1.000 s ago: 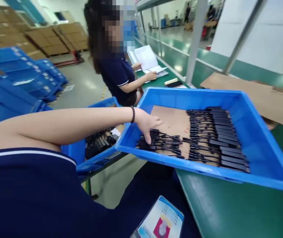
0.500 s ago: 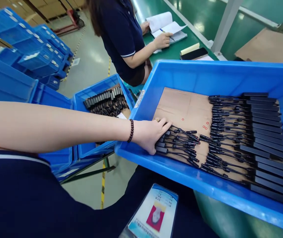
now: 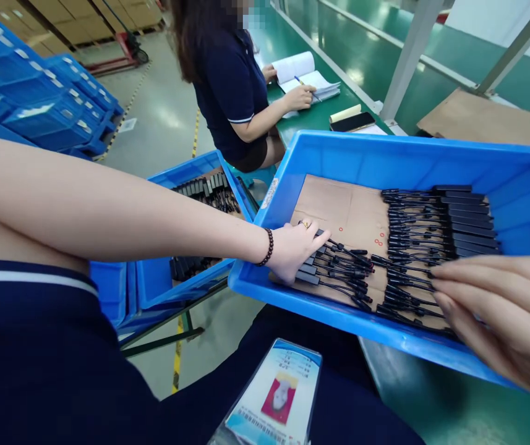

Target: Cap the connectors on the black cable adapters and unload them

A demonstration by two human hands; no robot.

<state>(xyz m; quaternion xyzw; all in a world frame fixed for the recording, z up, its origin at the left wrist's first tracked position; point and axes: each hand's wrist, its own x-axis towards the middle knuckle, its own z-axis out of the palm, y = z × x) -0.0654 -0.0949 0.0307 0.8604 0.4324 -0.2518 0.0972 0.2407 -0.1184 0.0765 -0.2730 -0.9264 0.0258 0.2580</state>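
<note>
My left hand [image 3: 295, 250] reaches into the blue bin [image 3: 367, 337] and is curved over a row of black cable adapters [image 3: 308, 279]. Its thumb lies on the near side and its fingers on the far side, hiding part of the boxes. Their short cables [image 3: 346, 272] point right. My right hand [image 3: 501, 309] hovers above the second row, black adapters [image 3: 471, 225] with cables pointing left. Its fingers are stretched out side by side, the thumb below them, and nothing shows in them. It hides the near boxes of that row.
Small red rings [image 3: 378, 239] lie on the cardboard liner [image 3: 324, 198]. Another blue bin [image 3: 153, 290] of adapters stands at the left. A co-worker [image 3: 232, 93] sits beyond, writing in a notebook [image 3: 297, 71] beside a phone [image 3: 352, 122]. My badge [image 3: 274, 392] hangs over my lap.
My right hand has come into view from the right, over the right-hand row. My left hand stays on the adapters at the left. The view has shifted slightly.
</note>
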